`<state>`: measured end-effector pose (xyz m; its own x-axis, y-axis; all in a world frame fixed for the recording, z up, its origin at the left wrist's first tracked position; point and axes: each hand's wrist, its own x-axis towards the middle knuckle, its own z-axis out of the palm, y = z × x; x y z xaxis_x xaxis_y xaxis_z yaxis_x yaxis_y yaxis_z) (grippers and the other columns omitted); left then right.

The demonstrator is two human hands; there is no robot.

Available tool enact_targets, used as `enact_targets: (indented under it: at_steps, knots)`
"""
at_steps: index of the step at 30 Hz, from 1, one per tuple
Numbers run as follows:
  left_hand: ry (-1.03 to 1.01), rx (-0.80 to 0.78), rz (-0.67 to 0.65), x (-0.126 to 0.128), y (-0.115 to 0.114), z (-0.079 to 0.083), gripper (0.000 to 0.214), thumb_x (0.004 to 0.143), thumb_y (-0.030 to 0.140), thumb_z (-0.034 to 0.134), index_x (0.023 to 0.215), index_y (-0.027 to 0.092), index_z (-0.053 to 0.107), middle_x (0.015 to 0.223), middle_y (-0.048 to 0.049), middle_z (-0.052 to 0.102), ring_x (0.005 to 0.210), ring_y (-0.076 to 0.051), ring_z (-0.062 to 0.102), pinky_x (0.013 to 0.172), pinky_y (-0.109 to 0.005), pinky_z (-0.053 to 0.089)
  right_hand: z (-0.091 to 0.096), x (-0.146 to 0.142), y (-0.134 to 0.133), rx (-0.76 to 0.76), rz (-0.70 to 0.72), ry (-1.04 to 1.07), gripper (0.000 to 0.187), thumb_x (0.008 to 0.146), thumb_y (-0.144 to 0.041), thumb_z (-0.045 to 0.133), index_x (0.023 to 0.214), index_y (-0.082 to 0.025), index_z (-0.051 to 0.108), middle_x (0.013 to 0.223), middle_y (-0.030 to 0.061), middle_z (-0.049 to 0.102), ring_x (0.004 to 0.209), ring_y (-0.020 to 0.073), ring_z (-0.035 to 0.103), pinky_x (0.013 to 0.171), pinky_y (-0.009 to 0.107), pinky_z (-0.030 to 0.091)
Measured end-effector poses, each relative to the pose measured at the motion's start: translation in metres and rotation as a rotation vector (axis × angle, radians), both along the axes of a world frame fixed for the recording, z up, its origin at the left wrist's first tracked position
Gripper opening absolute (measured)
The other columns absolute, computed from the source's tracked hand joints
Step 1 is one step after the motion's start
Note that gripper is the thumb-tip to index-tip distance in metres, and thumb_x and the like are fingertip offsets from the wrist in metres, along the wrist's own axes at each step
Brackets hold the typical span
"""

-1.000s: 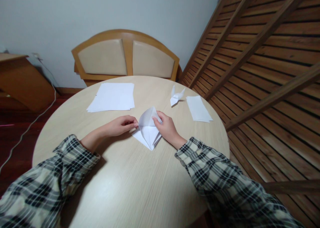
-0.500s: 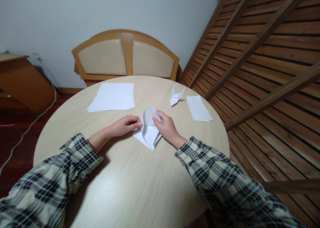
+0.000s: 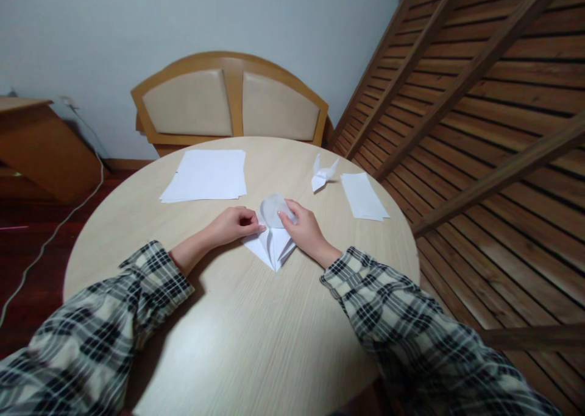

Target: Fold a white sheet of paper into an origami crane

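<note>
A folded sheet of white paper (image 3: 278, 240) lies on the round table in front of me, one pointed corner toward me and an upper flap raised and curved. My left hand (image 3: 238, 226) pinches the paper's left edge between thumb and finger. On the other side, my right hand (image 3: 305, 228) grips the raised flap, its thumb on top and the other fingers mostly hidden behind. Beyond my right hand stands a folded paper crane (image 3: 323, 173) with two upright points.
A stack of white paper (image 3: 205, 175) is at the table's (image 3: 237, 343) far left. Narrower paper strips (image 3: 363, 197) lie at the right. Behind the table is a padded wooden headboard (image 3: 236, 99); a slatted wooden wall (image 3: 479, 130) slopes along the right.
My left hand has moved slightly right, bringing the paper's left edge inward and down toward the middle. My right hand keeps its hold almost in place.
</note>
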<state>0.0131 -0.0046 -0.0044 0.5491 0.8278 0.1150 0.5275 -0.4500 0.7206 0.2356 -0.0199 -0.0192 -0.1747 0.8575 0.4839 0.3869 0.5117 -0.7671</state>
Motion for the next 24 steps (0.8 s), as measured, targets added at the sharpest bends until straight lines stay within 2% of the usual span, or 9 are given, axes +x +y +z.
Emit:
enact_targets:
  at_steps: [4,11,19,24]
  knots:
    - [0.066,0.058,0.049,0.003,0.0,0.001,0.042,0.083,0.047,0.065,0.061,0.021,0.042,0.06,0.0035,0.043,0.059,-0.013,0.039,0.058,-0.029,0.028,0.0,0.0,0.0,-0.006,0.002,-0.003,0.026,0.091,-0.028,0.058,0.115,-0.023,0.067,0.116,0.0072,0.074,0.107,0.0254,0.069,0.095,0.044,0.055]
    - [0.075,0.107,0.117,0.005,0.002,-0.002,0.039,0.077,0.05,0.073,0.084,0.021,0.047,0.072,0.0029,0.053,0.063,-0.015,0.045,0.059,-0.028,0.032,0.002,0.0,0.0,0.004,0.02,-0.001,0.026,0.092,-0.029,0.057,0.115,-0.023,0.068,0.115,0.0075,0.074,0.105,0.0252,0.07,0.094,0.043,0.056]
    - [0.154,0.133,0.082,0.008,0.005,-0.001,0.033,0.078,0.046,0.07,0.073,0.02,0.05,0.075,-0.0005,0.055,0.066,-0.016,0.047,0.062,-0.03,0.034,0.002,-0.001,0.0,-0.008,0.026,0.007,0.027,0.091,-0.028,0.057,0.116,-0.023,0.067,0.117,0.0073,0.074,0.108,0.0249,0.069,0.095,0.042,0.055]
    - [0.149,0.041,0.114,0.012,0.009,0.001,0.029,0.076,0.045,0.069,0.073,0.019,0.056,0.072,-0.0009,0.056,0.065,-0.016,0.049,0.061,-0.03,0.033,0.003,-0.002,0.001,-0.01,0.005,0.004,0.026,0.091,-0.027,0.056,0.114,-0.024,0.068,0.114,0.0069,0.074,0.106,0.025,0.069,0.093,0.042,0.055]
